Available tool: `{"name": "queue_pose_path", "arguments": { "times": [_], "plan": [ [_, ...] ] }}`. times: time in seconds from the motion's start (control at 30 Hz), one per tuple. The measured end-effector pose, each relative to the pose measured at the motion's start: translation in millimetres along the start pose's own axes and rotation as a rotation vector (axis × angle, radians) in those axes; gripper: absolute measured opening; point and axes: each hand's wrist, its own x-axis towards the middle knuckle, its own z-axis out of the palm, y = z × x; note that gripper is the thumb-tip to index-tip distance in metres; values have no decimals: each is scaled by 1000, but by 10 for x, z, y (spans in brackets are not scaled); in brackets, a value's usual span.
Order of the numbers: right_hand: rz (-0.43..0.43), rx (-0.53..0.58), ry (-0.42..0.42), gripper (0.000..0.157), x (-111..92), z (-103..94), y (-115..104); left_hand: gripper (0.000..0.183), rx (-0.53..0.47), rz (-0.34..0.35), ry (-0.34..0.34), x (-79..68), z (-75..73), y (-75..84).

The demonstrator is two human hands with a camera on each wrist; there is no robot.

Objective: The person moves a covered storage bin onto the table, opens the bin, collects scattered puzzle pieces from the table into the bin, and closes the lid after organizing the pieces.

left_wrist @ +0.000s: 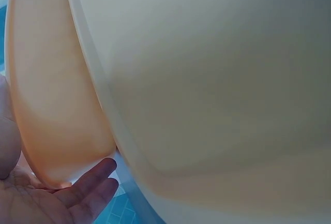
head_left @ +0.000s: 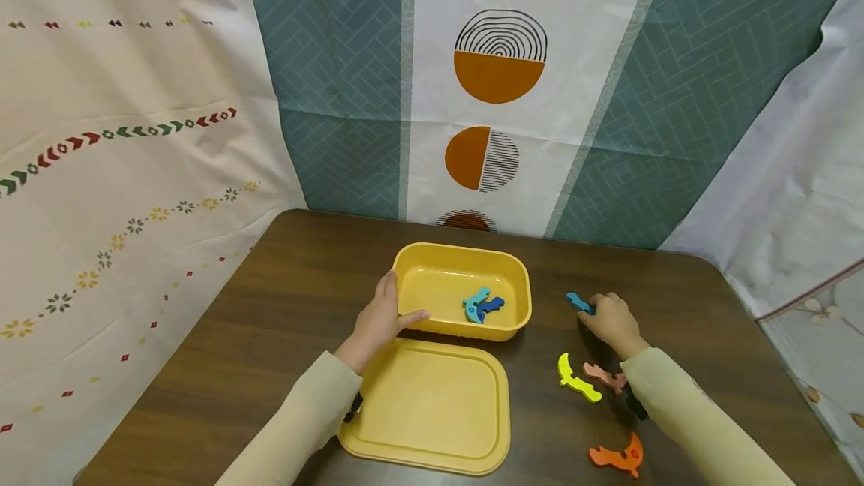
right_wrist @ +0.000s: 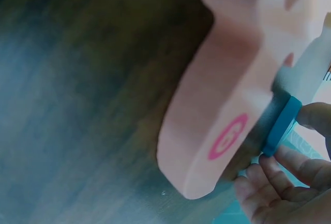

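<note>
My left hand [head_left: 379, 315] holds the left end of a yellow plastic container [head_left: 418, 248], thumb over its rim and fingers along the outside. In the left wrist view the container's wall [left_wrist: 57, 89] lies between that thumb and the fingers [left_wrist: 95, 180]. Inside the container are a teal piece [head_left: 476, 295] and a dark blue piece [head_left: 493, 306], touching each other. Right of the container, my right hand [head_left: 614, 325] pinches a blue wavy toy piece [head_left: 577, 301] between thumb and fingers. The right wrist view shows this blue piece [right_wrist: 282, 127] edge-on.
A yellow lid [head_left: 428, 405] lies flat in front of the container. On the wooden table [head_left: 270, 336], a yellow piece [head_left: 575, 381], a pink piece [head_left: 603, 376] and an orange piece [head_left: 621, 457] lie near the right forearm. The pink piece bears a printed 6 or 9.
</note>
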Motion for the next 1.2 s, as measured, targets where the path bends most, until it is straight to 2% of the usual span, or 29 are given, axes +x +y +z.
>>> {"name": "queue_pose_path", "arguments": {
  "times": [1.2],
  "plan": [
    [-22,-17,25,27,-59,43,4,103,3,2,-4,3,2,6]
  ]
}}
